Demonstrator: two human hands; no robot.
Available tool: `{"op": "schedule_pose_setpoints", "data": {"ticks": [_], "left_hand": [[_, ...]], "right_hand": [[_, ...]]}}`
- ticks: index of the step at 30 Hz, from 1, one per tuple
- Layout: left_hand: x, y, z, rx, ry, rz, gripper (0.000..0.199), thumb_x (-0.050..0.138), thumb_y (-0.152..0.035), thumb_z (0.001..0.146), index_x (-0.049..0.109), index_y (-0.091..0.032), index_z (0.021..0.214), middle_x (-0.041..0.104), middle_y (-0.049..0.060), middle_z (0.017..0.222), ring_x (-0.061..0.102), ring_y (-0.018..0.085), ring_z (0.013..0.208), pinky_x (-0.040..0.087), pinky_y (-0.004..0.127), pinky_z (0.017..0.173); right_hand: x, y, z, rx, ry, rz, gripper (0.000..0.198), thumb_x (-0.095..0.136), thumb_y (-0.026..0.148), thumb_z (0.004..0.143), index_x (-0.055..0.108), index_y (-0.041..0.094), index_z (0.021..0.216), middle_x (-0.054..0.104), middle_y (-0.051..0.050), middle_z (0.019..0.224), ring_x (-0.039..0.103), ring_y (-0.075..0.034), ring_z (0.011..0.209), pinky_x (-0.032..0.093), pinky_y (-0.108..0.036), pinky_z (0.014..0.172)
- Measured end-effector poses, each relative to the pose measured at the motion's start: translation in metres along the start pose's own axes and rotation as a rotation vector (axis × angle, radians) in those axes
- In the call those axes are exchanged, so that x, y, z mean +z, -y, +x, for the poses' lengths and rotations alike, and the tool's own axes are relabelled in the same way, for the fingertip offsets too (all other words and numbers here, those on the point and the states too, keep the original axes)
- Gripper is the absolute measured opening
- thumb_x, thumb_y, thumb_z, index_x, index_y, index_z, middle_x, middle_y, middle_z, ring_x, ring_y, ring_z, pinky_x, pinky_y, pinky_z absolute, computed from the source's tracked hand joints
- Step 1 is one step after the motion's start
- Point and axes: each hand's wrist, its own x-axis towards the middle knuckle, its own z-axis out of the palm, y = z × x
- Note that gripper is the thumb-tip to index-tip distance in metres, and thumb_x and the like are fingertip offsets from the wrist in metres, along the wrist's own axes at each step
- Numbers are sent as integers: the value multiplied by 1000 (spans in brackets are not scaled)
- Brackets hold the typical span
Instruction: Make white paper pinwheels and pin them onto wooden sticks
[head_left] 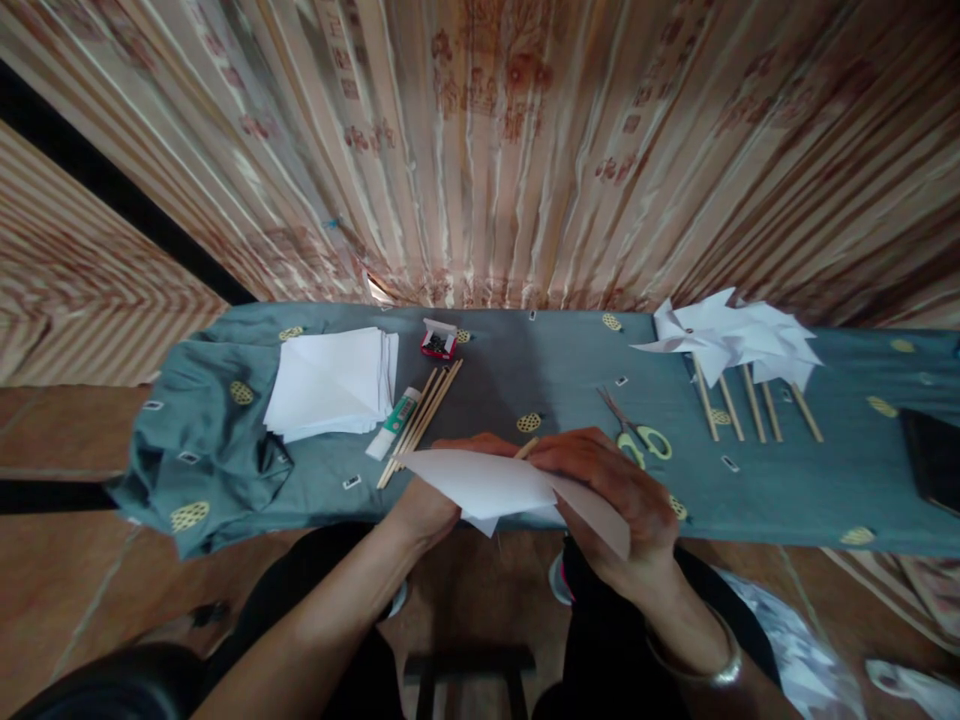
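A white paper pinwheel [487, 482], its blades partly folded, is held between both hands above the table's front edge. My left hand [431, 508] grips it from the left and underneath, with most of the fingers hidden behind the paper. My right hand [622, 495] is closed around its right side, fingers curled over the top. The tip of a wooden stick [527, 448] shows between the hands, behind the paper; its lower part is hidden. Just beyond my right hand lie scissors [637, 437] with yellow-green handles, blades slightly apart.
On the cloth-covered table [480, 400] are a paper stack [330, 380], a glue tube [394, 424], loose wooden sticks [424, 420] and a small red box [439, 341] of dark pins. Several finished pinwheels [739, 340] lie at right. A dark device [930, 455] rests at the far right.
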Motion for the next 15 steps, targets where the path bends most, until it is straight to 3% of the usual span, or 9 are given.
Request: {"op": "schedule_pose_setpoints", "data": {"ticks": [6, 15], "left_hand": [[-4, 2, 0, 68, 41, 91, 15, 75, -31, 67, 79, -17, 71, 72, 6, 76, 62, 19, 72, 47, 29, 70], [-6, 5, 0, 25, 49, 52, 16, 78, -33, 66, 81, -20, 75, 71, 4, 76, 61, 15, 68, 46, 25, 64]], "right_hand": [[-1, 3, 2, 10, 2, -9, 24, 60, 10, 88, 65, 18, 110, 74, -8, 95, 69, -22, 94, 55, -37, 81], [-1, 2, -1, 85, -14, 80, 25, 60, 6, 88, 66, 22, 107, 74, -3, 94, 68, -17, 92, 55, -32, 80]]}}
